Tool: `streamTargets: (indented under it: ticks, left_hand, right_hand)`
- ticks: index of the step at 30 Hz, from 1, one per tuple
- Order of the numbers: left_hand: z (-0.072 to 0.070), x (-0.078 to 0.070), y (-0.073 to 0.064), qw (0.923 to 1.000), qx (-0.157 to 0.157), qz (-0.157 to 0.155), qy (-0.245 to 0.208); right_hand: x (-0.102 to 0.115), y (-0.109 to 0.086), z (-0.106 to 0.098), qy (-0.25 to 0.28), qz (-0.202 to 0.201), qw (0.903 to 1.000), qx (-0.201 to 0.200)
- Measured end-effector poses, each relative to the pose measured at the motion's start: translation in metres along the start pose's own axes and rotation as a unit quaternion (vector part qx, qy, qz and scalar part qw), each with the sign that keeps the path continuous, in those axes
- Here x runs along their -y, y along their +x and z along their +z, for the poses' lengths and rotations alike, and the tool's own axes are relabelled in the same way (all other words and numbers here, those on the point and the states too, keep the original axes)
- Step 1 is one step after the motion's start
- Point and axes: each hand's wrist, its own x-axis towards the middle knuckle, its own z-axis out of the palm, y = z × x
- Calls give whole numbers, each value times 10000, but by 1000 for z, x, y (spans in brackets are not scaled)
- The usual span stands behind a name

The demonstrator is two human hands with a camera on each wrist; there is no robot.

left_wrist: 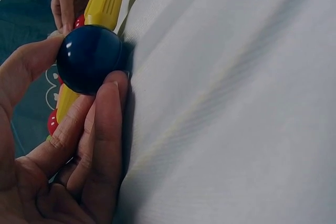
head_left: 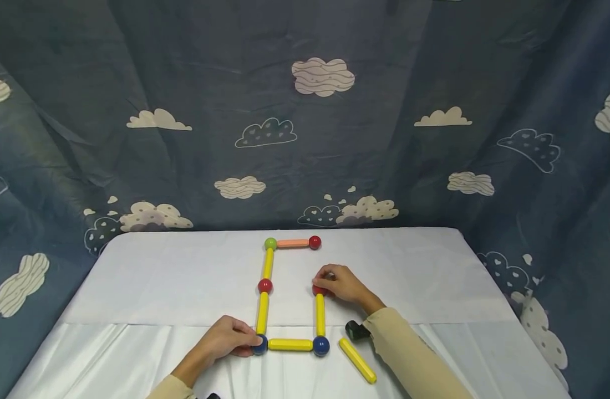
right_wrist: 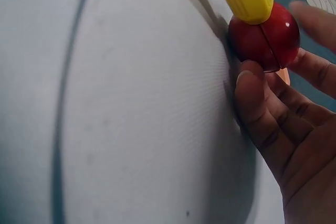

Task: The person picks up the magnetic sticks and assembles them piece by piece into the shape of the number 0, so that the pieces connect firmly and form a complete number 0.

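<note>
My left hand point(head_left: 226, 337) pinches a blue ball point(left_wrist: 89, 59) at the near left corner of a frame of rods and balls lying on the table. At the upper end of the right side, my right hand point(head_left: 344, 284) grips a red ball point(right_wrist: 281, 40) between thumb and fingers. A yellow rod point(head_left: 320, 315) runs from that ball down to a second blue ball point(head_left: 321, 346). Between the two blue balls lies another yellow rod point(head_left: 290, 344). Yellow rods and a red ball point(head_left: 265, 286) form the left side, up to a green ball point(head_left: 270, 244).
From the green ball an orange rod point(head_left: 292, 243) leads right to a red ball point(head_left: 314, 242). A loose yellow rod point(head_left: 357, 361) lies right of the frame, near the right sleeve point(head_left: 410, 349). White cloth point(head_left: 160, 282) covers the table; a dark cloud-patterned curtain point(head_left: 210, 72) hangs behind.
</note>
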Motion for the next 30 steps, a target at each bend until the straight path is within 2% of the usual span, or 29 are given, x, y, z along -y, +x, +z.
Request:
streamTargets:
  ticks: [7, 14, 19, 24, 30]
  left_hand:
    - [2, 7, -3, 9999, -65, -155, -12]
    - [7, 3, 0, 9998, -114, -158, -32]
    - [3, -3, -2, 9999, -151, -67, 46]
    - [4, -1, -1, 9998, -68, -126, 130]
    - [9, 3, 0, 9998, -107, -141, 61]
  right_hand:
    - [-4, -5, 3, -135, -320, 9993, -116]
    - [-2, -22, -11, -360, -46, 9986, -394]
    - [-6, -36, -20, -268, -78, 9990, -337]
    - [-17, -59, -22, -195, -228, 9995, -16]
    - [-24, -84, -27, -220, -607, 9953, 719]
